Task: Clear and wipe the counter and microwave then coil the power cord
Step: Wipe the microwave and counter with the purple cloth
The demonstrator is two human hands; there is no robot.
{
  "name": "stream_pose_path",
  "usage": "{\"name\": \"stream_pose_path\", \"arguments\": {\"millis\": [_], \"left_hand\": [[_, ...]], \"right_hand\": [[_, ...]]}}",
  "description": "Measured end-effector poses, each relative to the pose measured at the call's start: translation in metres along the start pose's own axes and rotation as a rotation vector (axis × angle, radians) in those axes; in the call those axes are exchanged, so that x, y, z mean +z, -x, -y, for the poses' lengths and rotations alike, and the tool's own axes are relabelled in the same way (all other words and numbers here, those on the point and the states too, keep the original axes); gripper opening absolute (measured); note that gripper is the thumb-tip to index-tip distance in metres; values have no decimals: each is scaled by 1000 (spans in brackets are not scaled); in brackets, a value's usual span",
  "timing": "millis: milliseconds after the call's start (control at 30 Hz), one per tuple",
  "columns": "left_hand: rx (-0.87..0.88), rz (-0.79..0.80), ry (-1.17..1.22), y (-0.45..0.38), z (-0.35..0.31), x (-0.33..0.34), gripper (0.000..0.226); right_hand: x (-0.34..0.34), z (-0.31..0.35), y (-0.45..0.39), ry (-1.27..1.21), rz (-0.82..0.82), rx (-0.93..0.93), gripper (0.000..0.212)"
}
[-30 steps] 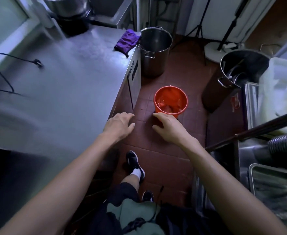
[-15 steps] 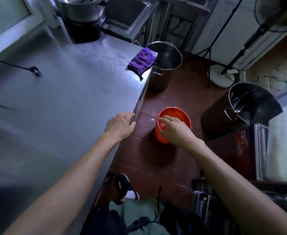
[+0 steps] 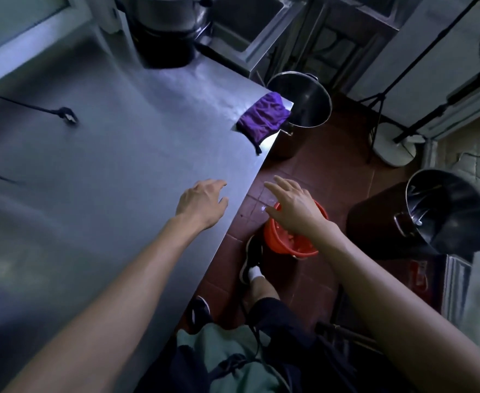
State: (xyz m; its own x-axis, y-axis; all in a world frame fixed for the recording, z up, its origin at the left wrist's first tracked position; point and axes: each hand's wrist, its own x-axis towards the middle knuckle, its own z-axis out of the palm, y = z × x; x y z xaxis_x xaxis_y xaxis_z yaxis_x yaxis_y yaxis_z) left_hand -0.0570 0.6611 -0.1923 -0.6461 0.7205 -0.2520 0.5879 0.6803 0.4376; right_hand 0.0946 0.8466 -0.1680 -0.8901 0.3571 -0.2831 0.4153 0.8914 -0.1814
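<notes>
The steel counter point(image 3: 105, 171) fills the left half of the view. A purple cloth point(image 3: 263, 119) lies crumpled at its far right corner, a corner hanging over the edge. A black power cord with its plug point(image 3: 67, 114) rests on the counter at the left. My left hand point(image 3: 202, 202) hovers over the counter's right edge, empty, fingers apart. My right hand point(image 3: 295, 208) is out over the floor above an orange bucket point(image 3: 287, 239), empty and spread. No microwave is visible.
A steel stockpot point(image 3: 301, 109) stands on the red tile floor just past the counter corner. A dark bin holding a tilted pot point(image 3: 445, 211) sits at the right. A large pot on a burner point(image 3: 165, 26) stands behind the counter. Tripod legs point(image 3: 386, 92) at far right.
My right hand has lifted off the bucket rim and moved up and forward. My left hand has shifted over the counter edge. The view has tilted upward toward the counter.
</notes>
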Motion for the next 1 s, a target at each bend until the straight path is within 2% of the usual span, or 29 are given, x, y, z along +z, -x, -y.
{"name": "stream_pose_path", "arguments": {"millis": [133,500,767,900,1000], "left_hand": [[-21,7,8,-44,-12,5,47],[-111,21,-37,-191,-61,16,57],[-201,11,-44,-274,-76,20,68],[-248,42,-122,-299,-83,28,79],[-283,62,-180,-305,-89,38,83]], "right_hand": [[-12,-30,-51,48,18,-64,72],[-34,-123,-217,-39,91,-120,80],[-44,-152,-311,37,89,-230,83],[-40,-162,-341,89,208,-265,96],[-35,-164,-350,69,221,-294,100]]}}
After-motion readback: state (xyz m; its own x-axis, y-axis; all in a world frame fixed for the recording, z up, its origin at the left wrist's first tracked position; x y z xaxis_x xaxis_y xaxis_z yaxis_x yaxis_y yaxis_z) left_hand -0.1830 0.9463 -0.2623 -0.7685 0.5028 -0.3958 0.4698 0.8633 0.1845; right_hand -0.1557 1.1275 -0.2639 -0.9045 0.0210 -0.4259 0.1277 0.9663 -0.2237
